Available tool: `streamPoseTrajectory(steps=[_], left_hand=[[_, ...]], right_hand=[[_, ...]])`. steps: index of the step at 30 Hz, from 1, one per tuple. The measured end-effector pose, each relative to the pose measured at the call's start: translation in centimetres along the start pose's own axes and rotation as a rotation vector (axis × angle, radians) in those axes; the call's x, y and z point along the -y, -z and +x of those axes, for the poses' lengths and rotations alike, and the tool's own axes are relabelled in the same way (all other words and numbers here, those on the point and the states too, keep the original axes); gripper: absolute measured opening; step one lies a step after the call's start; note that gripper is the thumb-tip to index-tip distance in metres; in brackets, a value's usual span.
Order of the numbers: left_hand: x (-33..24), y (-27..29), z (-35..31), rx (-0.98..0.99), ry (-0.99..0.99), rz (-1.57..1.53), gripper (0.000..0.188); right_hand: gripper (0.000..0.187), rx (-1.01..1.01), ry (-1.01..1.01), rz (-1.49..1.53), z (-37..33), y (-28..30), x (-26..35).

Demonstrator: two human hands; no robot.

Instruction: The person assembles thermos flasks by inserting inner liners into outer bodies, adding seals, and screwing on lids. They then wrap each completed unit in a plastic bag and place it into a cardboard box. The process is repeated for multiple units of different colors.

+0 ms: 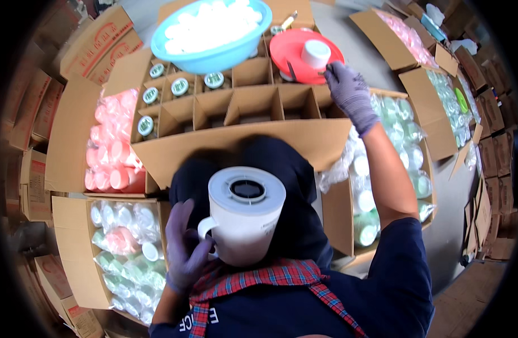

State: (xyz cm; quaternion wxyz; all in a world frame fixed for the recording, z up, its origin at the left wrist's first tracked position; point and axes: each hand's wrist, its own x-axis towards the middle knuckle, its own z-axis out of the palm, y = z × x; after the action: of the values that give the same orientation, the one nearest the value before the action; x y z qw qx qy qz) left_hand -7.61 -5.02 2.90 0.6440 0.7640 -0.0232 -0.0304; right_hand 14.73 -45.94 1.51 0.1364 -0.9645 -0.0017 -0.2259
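Note:
A white mug-like vessel with a handle rests on my lap, its round grey end with a dark centre facing up. At its handle is my left hand, purple-gloved, with fingers curled around it. My right hand, gloved too, reaches forward to the right rim of a red plastic basin. Its fingers are pinched together over something small and dark that I cannot make out. Inside the basin sit a small white tub and a dark strip.
A divided carton lies ahead, with several green-lidded jars in its cells. A light blue basin of white pieces sits on it. Cartons of bagged pink cups and bagged green cups flank my left, green ones my right.

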Motion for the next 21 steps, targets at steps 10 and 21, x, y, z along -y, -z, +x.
streamPoseTrajectory(steps=[10, 21], left_hand=[[1.4, 3.9, 4.9, 0.25, -1.056, 1.157, 0.034], [1.4, -0.4, 4.5, 0.03, 0.266, -0.322, 0.079]], right_hand=[[0.041, -0.002, -0.029, -0.089, 5.3, -6.6, -1.7], [0.074, 0.293, -0.226, -0.148, 14.9, -13.4, -8.2]])
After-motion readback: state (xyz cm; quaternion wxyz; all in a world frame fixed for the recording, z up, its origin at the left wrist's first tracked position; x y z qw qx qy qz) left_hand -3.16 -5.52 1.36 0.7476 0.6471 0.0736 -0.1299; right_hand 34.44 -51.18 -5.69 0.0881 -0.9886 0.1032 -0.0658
